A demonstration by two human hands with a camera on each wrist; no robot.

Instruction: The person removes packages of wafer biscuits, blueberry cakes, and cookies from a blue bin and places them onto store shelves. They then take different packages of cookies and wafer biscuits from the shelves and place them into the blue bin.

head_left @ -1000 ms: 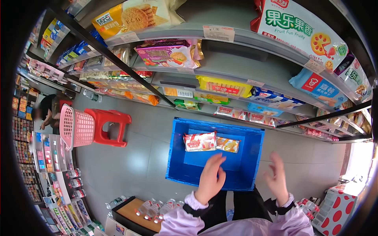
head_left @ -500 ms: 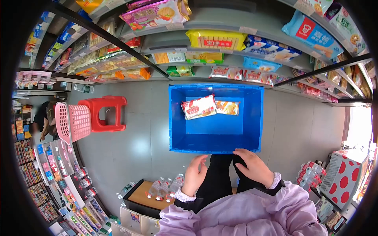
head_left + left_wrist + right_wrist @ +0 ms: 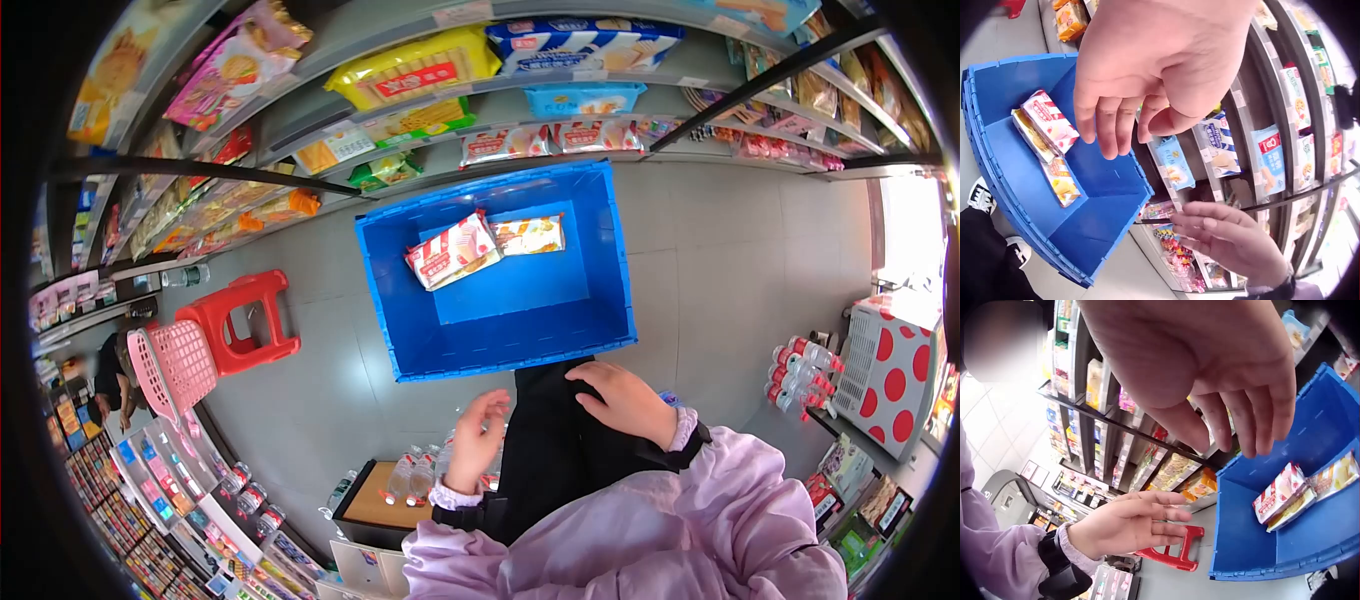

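Note:
Both hands are empty over the person's lap, at the near side of a blue crate. The left hand has loosely bent fingers and sits a little back from the crate's near edge. Closer to that edge, at its right part, the right hand hangs with relaxed fingers. Inside the crate lies a red-and-white striped biscuit packet, tilted on top of a yellow packet that shows beneath it in the wrist views. Beside them is an orange-and-white biscuit packet.
Shelves of packaged biscuits run along the far side, just behind the crate. On the left stand a red stool and a pink basket, with a person beyond. Water bottles stand on a brown-topped box at the near left.
Both hands have drawn back from over the crate's near part toward the lap. The head view has tilted down and turned, so the crate appears higher and rotated. The packets stay in the crate.

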